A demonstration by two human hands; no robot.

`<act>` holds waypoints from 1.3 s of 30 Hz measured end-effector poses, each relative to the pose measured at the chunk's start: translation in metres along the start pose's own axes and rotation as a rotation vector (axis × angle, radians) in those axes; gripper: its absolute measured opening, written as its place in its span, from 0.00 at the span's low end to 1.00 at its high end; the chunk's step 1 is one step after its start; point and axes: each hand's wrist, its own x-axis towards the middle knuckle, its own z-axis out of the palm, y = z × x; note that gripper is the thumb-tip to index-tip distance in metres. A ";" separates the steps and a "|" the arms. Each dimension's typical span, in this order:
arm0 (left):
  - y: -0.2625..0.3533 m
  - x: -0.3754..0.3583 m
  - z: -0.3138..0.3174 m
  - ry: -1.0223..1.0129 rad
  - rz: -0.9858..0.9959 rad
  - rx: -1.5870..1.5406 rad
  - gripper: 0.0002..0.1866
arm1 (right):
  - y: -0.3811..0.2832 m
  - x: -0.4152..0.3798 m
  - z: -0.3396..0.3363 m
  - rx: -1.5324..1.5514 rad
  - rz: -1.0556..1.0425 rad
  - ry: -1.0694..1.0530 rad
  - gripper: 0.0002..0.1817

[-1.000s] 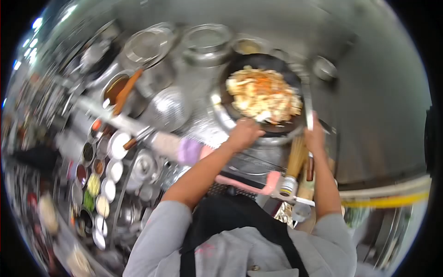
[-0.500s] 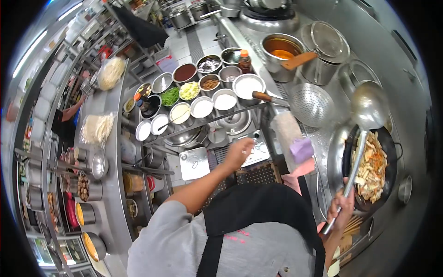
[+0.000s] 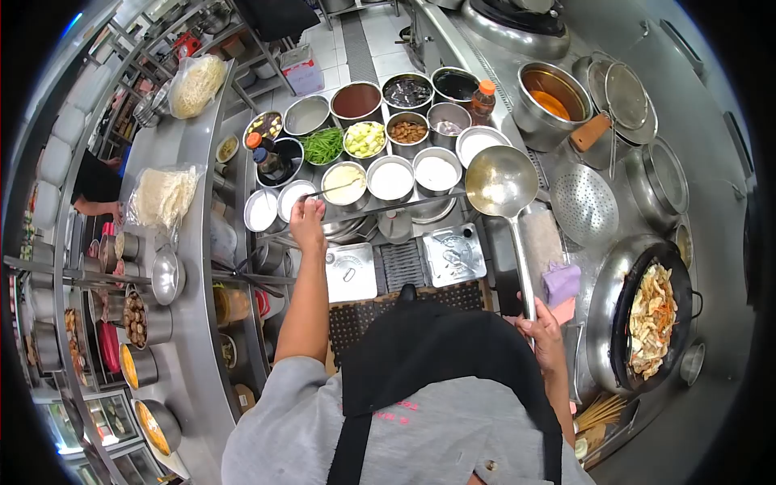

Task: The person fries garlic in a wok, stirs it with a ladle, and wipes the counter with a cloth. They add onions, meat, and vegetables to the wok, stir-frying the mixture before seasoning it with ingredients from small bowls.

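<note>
My right hand [image 3: 543, 330] is wrapped round the handle of a large metal ladle [image 3: 501, 182]. The ladle's bowl is up beside the white-filled containers. My left hand [image 3: 308, 224] is at the front of the container rack with its fingers pinched together, at the end of a thin spoon handle [image 3: 327, 191] that reaches into a pale yellow-filled container [image 3: 343, 184]. A white-filled container [image 3: 293, 200] lies just behind the fingers. On the right, a black wok [image 3: 618, 323] holds sliced food [image 3: 651, 322].
A perforated strainer [image 3: 578, 204] lies right of the ladle. Behind it are a pot of orange liquid [image 3: 552, 95] and stacked sieves [image 3: 626, 93]. Purple cloth [image 3: 562, 283] lies near my right hand. A co-worker's arm [image 3: 95, 207] shows beyond the left counter [image 3: 198, 242].
My left hand has moved left and forward to the spoon handle. My right hand has moved the ladle left, away from the wok. The view has shifted slightly.
</note>
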 end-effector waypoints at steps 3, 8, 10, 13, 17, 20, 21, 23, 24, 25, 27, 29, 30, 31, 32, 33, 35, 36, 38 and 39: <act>0.011 0.014 0.031 -0.142 0.128 0.161 0.13 | 0.001 0.013 0.012 -0.020 0.028 0.019 0.32; 0.059 0.009 0.050 -0.363 0.510 0.651 0.11 | -0.004 0.023 0.031 -0.063 0.069 0.048 0.34; 0.077 0.005 0.043 -0.406 0.660 0.782 0.11 | -0.001 0.030 0.029 -0.095 0.061 -0.002 0.33; 0.083 0.006 0.020 -0.338 0.757 0.874 0.10 | 0.000 0.035 0.033 -0.084 0.073 -0.017 0.34; 0.065 0.000 0.009 -0.270 0.755 0.984 0.14 | -0.004 0.040 0.042 -0.074 0.094 -0.031 0.35; 0.053 0.004 0.015 -0.220 0.735 0.910 0.14 | -0.002 0.045 0.046 -0.075 0.097 -0.056 0.34; 0.053 0.003 0.019 -0.220 0.717 0.887 0.15 | -0.002 0.046 0.047 -0.075 0.103 -0.058 0.34; 0.059 -0.002 0.022 -0.206 0.697 0.854 0.14 | -0.004 0.047 0.049 -0.074 0.107 -0.074 0.34; 0.061 0.001 0.020 -0.191 0.727 0.882 0.14 | -0.004 0.048 0.049 -0.071 0.102 -0.088 0.34; 0.062 0.004 0.018 -0.179 0.758 0.911 0.14 | -0.004 0.048 0.049 -0.067 0.097 -0.099 0.34; 0.063 0.011 0.017 -0.259 0.792 0.915 0.14 | -0.005 0.045 0.049 -0.078 0.098 -0.094 0.34; 0.061 0.014 0.018 -0.272 0.718 0.832 0.14 | -0.005 0.044 0.049 -0.079 0.103 -0.089 0.34; 0.053 0.016 0.018 -0.247 0.630 0.745 0.14 | -0.005 0.044 0.049 -0.073 0.105 -0.086 0.34; 0.044 0.020 0.018 -0.222 0.545 0.657 0.14 | -0.005 0.045 0.049 -0.066 0.104 -0.083 0.34; 0.035 0.024 0.017 -0.205 0.505 0.591 0.14 | -0.003 0.045 0.049 -0.061 0.101 -0.085 0.34; 0.031 0.026 0.015 -0.201 0.460 0.578 0.14 | -0.001 0.046 0.048 -0.058 0.100 -0.090 0.33; 0.024 0.032 0.013 -0.197 0.369 0.547 0.15 | 0.001 0.048 0.047 -0.055 0.092 -0.098 0.33; 0.026 0.033 0.013 -0.196 0.348 0.524 0.15 | 0.001 0.048 0.046 -0.057 0.084 -0.102 0.33; 0.037 0.039 0.010 -0.199 0.309 0.481 0.16 | 0.000 0.049 0.045 -0.060 0.078 -0.108 0.33; 0.034 0.044 0.008 -0.190 0.303 0.457 0.16 | -0.001 0.049 0.046 -0.062 0.079 -0.111 0.33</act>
